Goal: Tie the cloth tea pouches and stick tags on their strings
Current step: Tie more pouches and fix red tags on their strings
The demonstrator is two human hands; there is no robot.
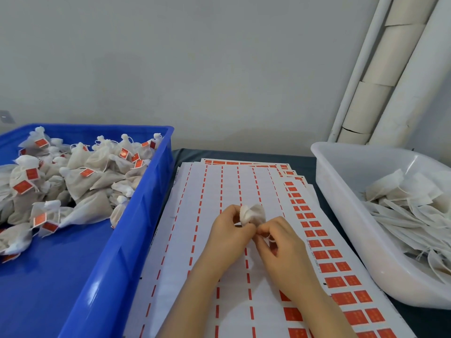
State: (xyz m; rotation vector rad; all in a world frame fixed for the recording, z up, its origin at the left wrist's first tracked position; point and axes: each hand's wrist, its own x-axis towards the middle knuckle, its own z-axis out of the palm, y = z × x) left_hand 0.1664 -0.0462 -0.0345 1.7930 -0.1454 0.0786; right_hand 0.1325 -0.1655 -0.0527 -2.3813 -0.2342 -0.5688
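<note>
A small white cloth tea pouch [253, 214] is held up above the sticker sheets [219, 191] in the middle of the table. My left hand [228, 234] grips the pouch at its gathered neck. My right hand [283, 242] is curled close against it and pinches the pouch's thin white string, part of which shows between the fingers. Red rectangular tags [327, 267] remain in two columns along the right side of the top sheet; the rest of that sheet is peeled bare.
A blue crate [136, 215] on the left holds several tied pouches with red tags [73, 181]. A white tub [346, 215] on the right holds several flat untied pouches [410, 206]. White pipes [380, 81] lean in the back right corner.
</note>
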